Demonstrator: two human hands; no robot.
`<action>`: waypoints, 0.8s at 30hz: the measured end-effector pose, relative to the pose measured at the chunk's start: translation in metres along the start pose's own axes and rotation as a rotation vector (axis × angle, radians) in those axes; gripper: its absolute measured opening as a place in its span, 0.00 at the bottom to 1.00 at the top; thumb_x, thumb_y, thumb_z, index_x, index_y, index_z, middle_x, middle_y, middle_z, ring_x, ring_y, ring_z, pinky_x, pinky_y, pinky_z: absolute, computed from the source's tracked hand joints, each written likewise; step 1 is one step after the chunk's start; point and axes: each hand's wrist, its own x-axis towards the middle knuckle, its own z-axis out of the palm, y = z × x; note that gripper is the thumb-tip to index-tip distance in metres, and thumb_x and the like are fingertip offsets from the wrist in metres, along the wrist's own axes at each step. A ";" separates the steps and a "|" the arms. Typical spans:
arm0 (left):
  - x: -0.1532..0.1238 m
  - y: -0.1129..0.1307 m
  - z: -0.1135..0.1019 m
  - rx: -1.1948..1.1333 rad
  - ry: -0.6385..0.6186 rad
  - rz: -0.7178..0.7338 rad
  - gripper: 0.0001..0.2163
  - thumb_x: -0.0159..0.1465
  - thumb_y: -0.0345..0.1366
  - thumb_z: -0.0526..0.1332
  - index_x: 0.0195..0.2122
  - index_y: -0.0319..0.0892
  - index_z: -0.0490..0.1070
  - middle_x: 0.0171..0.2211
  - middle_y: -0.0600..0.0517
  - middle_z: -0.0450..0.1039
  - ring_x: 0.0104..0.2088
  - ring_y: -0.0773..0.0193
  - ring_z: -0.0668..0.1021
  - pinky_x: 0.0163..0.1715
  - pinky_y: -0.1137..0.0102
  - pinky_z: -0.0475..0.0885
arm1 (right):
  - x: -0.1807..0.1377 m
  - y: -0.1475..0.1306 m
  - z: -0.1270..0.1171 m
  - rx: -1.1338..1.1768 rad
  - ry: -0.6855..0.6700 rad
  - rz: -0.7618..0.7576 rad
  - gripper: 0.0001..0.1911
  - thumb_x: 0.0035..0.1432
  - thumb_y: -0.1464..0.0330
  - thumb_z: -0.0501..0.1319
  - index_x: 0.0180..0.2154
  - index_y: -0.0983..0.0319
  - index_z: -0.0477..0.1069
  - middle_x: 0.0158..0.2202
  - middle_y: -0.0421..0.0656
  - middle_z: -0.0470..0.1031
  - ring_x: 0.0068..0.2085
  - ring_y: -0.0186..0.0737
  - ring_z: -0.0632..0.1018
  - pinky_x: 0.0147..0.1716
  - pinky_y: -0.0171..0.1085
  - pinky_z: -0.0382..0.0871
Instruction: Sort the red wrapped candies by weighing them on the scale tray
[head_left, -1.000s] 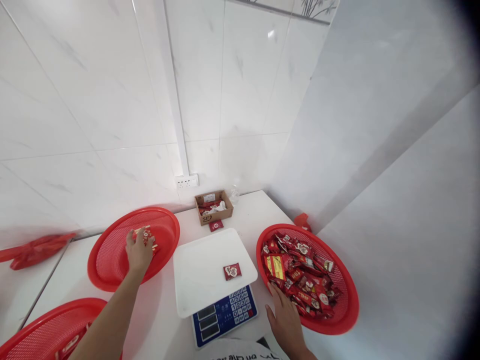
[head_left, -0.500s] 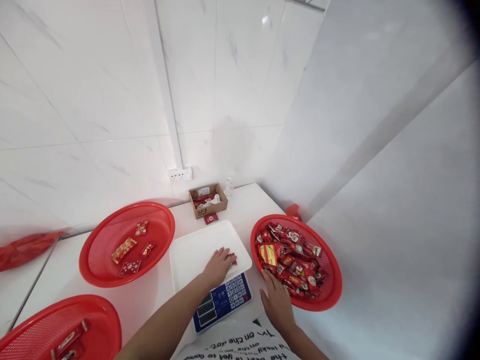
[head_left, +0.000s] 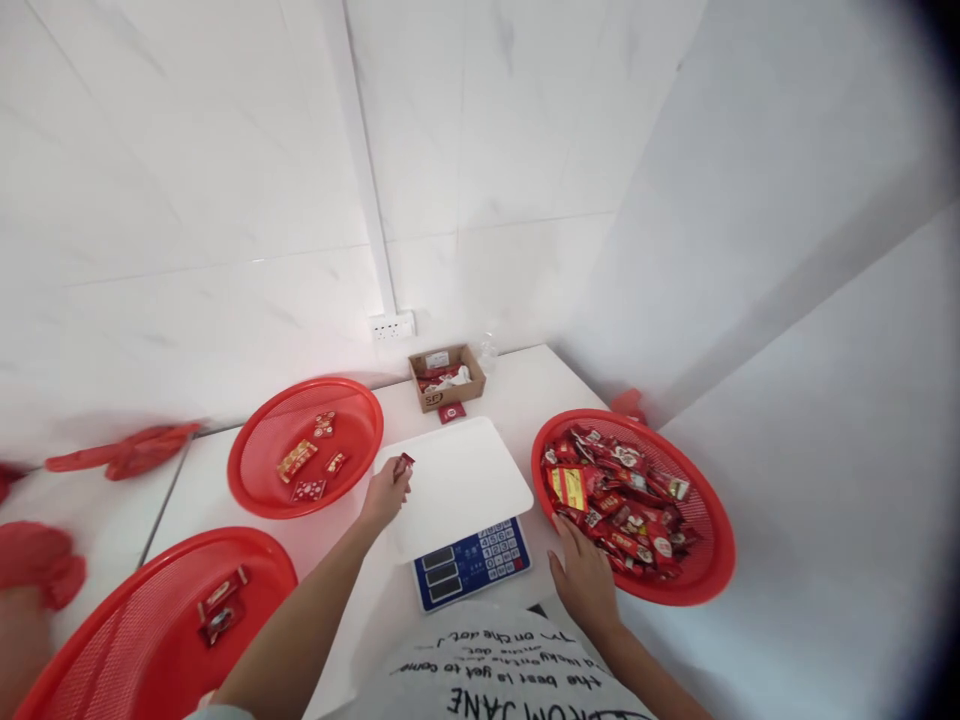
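Note:
My left hand (head_left: pixel 385 496) pinches a small red candy packet (head_left: pixel 403 463) above the left edge of the scale's white pan (head_left: pixel 459 490). Below the pan, the blue keypad panel (head_left: pixel 474 564) of the scale faces me. My right hand (head_left: pixel 583 568) rests with its fingers stretched over the near rim of the right red basket (head_left: pixel 718 560), which holds a pile of red candy packets (head_left: pixel 619 500). To the left, a red basket (head_left: pixel 247 485) holds several packets. Nearer to me, another red basket (head_left: pixel 150 590) has a few red packets (head_left: pixel 222 605) in it.
A cardboard box (head_left: pixel 448 380) with packets stands by the wall, a red packet (head_left: pixel 452 413) in front of it. A wall socket (head_left: pixel 393 326) is above. Red plastic bags (head_left: pixel 150 450) lie at the far left. A person's red-gloved hand (head_left: pixel 41 560) shows at the left edge.
My left hand has lifted the red candy packet off the pan and moved left. My right hand stays at the basket rim. The view has turned left, and the red-gloved hand has come into view.

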 end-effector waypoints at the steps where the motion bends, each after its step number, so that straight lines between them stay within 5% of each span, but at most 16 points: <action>1: 0.000 -0.002 -0.012 -0.043 0.049 -0.038 0.08 0.62 0.40 0.51 0.36 0.41 0.64 0.20 0.57 0.67 0.18 0.69 0.70 0.18 0.74 0.65 | 0.000 0.001 0.001 -0.001 0.010 -0.006 0.24 0.59 0.69 0.46 0.57 0.65 0.61 0.56 0.51 0.67 0.53 0.49 0.69 0.48 0.48 0.61; 6: -0.001 -0.014 -0.057 -0.253 0.265 -0.192 0.10 0.57 0.42 0.58 0.27 0.41 0.64 0.18 0.56 0.68 0.17 0.69 0.70 0.17 0.74 0.65 | -0.001 0.003 0.004 -0.001 0.078 -0.055 0.22 0.59 0.68 0.47 0.55 0.63 0.62 0.55 0.51 0.68 0.52 0.48 0.70 0.46 0.46 0.63; 13: 0.003 -0.018 -0.080 -0.618 0.429 -0.399 0.06 0.60 0.32 0.59 0.26 0.39 0.65 0.17 0.57 0.67 0.17 0.71 0.70 0.20 0.76 0.66 | 0.001 -0.006 -0.009 0.056 -0.019 0.005 0.24 0.58 0.70 0.48 0.57 0.65 0.60 0.57 0.52 0.66 0.55 0.49 0.68 0.49 0.48 0.61; 19: 0.004 -0.003 -0.086 -0.860 0.350 -0.464 0.09 0.66 0.30 0.51 0.31 0.39 0.67 0.30 0.51 0.73 0.29 0.71 0.77 0.29 0.77 0.73 | 0.010 -0.016 -0.034 0.192 -0.176 0.132 0.27 0.56 0.70 0.51 0.59 0.65 0.58 0.59 0.51 0.63 0.58 0.47 0.64 0.55 0.46 0.56; 24: -0.007 0.011 -0.061 -0.856 0.192 -0.503 0.07 0.65 0.27 0.53 0.35 0.41 0.69 0.33 0.50 0.75 0.30 0.69 0.78 0.29 0.76 0.74 | 0.030 0.003 -0.049 0.352 -0.308 0.215 0.26 0.60 0.65 0.49 0.59 0.65 0.56 0.59 0.50 0.62 0.59 0.39 0.63 0.57 0.39 0.55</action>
